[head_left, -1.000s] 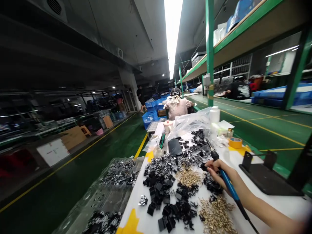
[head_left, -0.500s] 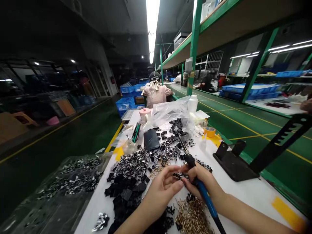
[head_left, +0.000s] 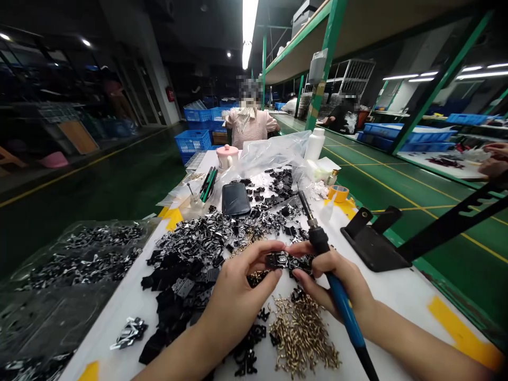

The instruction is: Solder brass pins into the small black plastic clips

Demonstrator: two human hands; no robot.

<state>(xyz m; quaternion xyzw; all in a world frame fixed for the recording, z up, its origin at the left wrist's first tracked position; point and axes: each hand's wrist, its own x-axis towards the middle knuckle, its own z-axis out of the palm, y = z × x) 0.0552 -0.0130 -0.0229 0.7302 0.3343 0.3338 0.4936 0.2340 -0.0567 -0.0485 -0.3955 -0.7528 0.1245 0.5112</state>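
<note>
My left hand (head_left: 242,280) pinches a small black and silver metal part (head_left: 278,260) between thumb and fingertips. My right hand (head_left: 341,280) is wrapped round a blue-handled tool (head_left: 341,301) with a black collar and a thin metal tip pointing up and away. The right thumb and index fingertip are near the part's right side. Below the hands lies a pile of brass-coloured pins (head_left: 304,336). Silver clips (head_left: 190,238) and black plates (head_left: 174,296) are heaped to the left.
A dark phone (head_left: 235,199), pens (head_left: 208,184), a lidded pink cup (head_left: 227,156) and a plastic bag (head_left: 273,153) stand or lie farther back. Orange tape (head_left: 338,193) and a black metal stand (head_left: 375,241) are at the right. A person (head_left: 250,124) sits beyond the table.
The view has shifted, so the table contents appear higher and nearer. The part between my fingertips shows more clearly, and the tool stays in my right hand.
</note>
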